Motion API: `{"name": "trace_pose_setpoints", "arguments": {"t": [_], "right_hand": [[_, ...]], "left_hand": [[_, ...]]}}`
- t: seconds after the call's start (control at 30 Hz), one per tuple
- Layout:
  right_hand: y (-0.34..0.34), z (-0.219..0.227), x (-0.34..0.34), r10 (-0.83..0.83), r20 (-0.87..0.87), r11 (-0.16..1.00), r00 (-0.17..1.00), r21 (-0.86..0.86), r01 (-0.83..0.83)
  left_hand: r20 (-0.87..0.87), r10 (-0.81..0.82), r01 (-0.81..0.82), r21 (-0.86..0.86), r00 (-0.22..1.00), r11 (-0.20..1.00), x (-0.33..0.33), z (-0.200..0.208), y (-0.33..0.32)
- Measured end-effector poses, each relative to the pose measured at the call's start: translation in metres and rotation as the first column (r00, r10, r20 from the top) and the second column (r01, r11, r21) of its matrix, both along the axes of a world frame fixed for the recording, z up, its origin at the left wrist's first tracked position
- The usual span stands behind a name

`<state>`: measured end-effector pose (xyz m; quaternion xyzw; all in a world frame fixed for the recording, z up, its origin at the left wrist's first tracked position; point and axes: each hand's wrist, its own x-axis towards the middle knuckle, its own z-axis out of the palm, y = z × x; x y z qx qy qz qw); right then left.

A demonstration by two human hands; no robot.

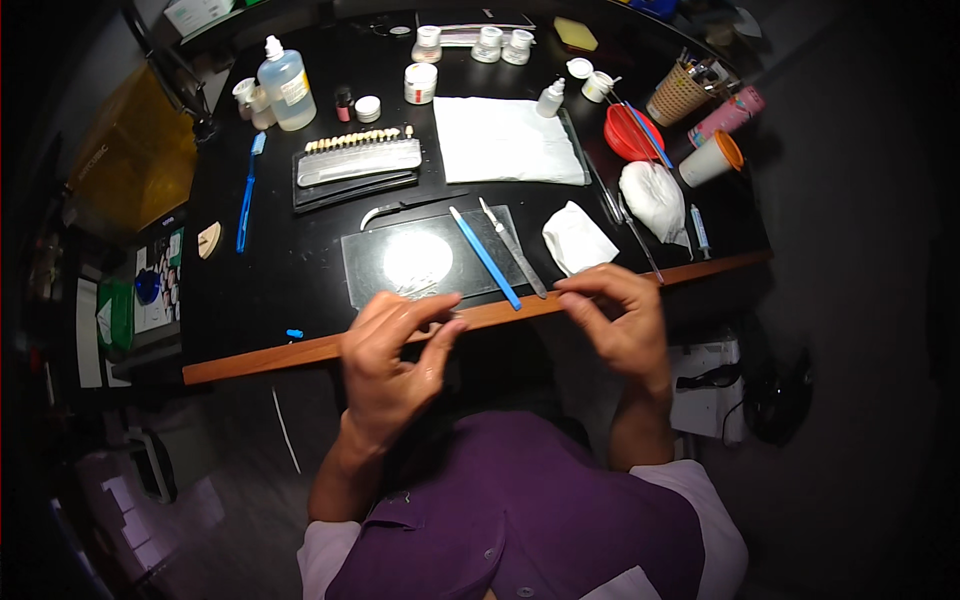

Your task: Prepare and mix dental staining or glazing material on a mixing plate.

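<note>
Glass plate (pixel 367 270) lies on the tabletop (pixel 240 300) near the left hand (pixel 385 350); a blue stick (pixel 485 258) and metal tool (pixel 516 250) slant over its right side, lower ends by the wooden edge (pixel 270 357). A bump from that hand or the right hand (pixel 628 330) could tip them off. Both hands are half curled; whether they pinch something tiny, easily dropped, I cannot tell.

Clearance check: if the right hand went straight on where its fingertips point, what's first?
Probably the near end of the slim grey tool, just left of the right hand; the blue stick would likely follow. Hand height is unclear, so it might pass over both.
</note>
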<state>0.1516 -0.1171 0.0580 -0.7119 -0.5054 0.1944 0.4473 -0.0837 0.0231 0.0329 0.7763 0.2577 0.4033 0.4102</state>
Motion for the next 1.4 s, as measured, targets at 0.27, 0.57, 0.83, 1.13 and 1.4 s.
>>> {"name": "trace_pose_setpoints", "arguments": {"t": [0.27,0.57,0.83,1.13,1.4], "right_hand": [[-0.002,-0.028,-0.008,0.078,-0.087,0.981,0.993,0.185,-0.061],[0.012,-0.024,-0.001,0.163,-0.050,0.971,0.985,0.186,-0.151],[0.000,-0.015,0.003,0.055,-0.102,0.996,0.993,0.075,-0.047],[0.036,-0.016,-0.029,0.228,0.019,0.969,0.973,0.093,-0.229],[0.021,-0.017,-0.021,0.060,0.035,0.987,0.998,0.147,-0.065]], "left_hand": [[0.071,-0.204,0.193,0.136,0.976,0.972,0.069,-0.014,-0.019],[0.008,-0.135,0.132,0.185,0.991,0.974,0.068,-0.012,-0.026],[-0.060,0.083,-0.072,0.168,0.995,0.983,-0.003,-0.007,-0.004],[-0.190,0.803,-0.778,0.201,0.564,0.595,-0.135,-0.028,0.103],[-0.376,0.574,-0.476,0.326,0.727,0.817,-0.154,-0.077,0.242]]}}
